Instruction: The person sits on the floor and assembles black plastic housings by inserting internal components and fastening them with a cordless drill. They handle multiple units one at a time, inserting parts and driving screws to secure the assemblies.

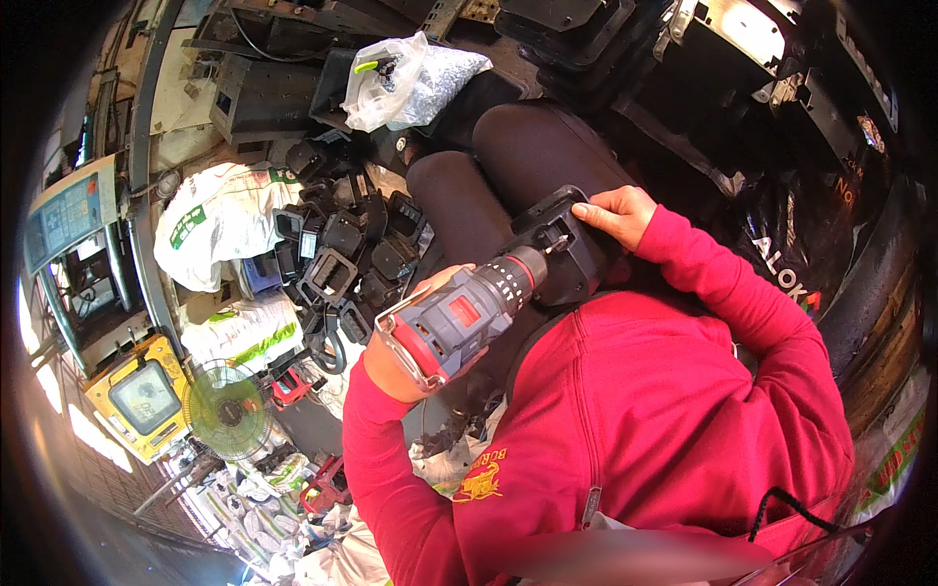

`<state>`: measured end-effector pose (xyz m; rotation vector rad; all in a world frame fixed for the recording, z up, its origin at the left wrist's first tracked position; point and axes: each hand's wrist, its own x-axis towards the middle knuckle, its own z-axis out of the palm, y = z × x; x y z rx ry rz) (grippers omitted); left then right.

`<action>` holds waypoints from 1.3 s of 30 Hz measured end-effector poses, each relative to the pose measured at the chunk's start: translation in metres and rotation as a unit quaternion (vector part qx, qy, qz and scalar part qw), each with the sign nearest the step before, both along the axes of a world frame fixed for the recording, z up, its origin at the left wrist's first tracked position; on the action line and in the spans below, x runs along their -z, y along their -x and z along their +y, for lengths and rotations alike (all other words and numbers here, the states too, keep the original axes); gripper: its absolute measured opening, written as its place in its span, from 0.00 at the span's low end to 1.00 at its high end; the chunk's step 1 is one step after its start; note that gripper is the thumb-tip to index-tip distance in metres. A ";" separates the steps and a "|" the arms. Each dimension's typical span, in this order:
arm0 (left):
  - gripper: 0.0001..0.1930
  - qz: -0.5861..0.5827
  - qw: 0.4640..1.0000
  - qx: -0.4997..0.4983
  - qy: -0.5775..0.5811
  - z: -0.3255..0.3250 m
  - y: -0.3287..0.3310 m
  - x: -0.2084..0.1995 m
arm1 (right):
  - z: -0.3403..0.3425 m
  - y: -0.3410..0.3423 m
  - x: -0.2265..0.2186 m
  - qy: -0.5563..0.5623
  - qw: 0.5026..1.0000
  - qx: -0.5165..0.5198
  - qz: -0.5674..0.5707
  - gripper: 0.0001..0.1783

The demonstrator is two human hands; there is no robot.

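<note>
My left hand (pixel 389 367) is closed round a grey and red cordless drill (pixel 457 317), mostly hidden behind its body. The drill's tip points at a black moulded plastic part (pixel 576 275), which rests on my lap against my dark-trousered legs. At the tip, the bit meets or comes close to the part; I cannot tell whether it touches. My right hand (pixel 622 217) grips the part's upper edge, with the thumb on top and the other fingers partly hidden.
Beyond my knees, a clear plastic bag of small silvery pieces (pixel 445 86) sits on a dark box. Many black frames (pixel 337 269) lie heaped at the left, near white sacks (pixel 220 220), a green fan (pixel 230 410) and a yellow scale (pixel 147 396). Black panels (pixel 576 39) are stacked at the far right.
</note>
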<state>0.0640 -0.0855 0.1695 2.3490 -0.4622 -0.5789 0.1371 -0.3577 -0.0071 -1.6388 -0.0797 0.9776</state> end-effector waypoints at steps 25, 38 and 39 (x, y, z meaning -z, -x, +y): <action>0.26 0.154 0.988 -0.005 -0.012 -0.010 0.010 0.025 | 0.014 0.029 0.014 0.015 0.978 0.083 -0.193 0.24; 0.19 0.210 0.967 -0.143 0.034 -0.013 0.034 0.052 | 0.016 0.031 0.017 0.019 0.975 0.078 -0.207 0.24; 0.18 0.199 0.971 -0.136 -0.005 -0.012 0.034 0.055 | 0.016 0.031 0.019 0.023 0.975 0.080 -0.204 0.25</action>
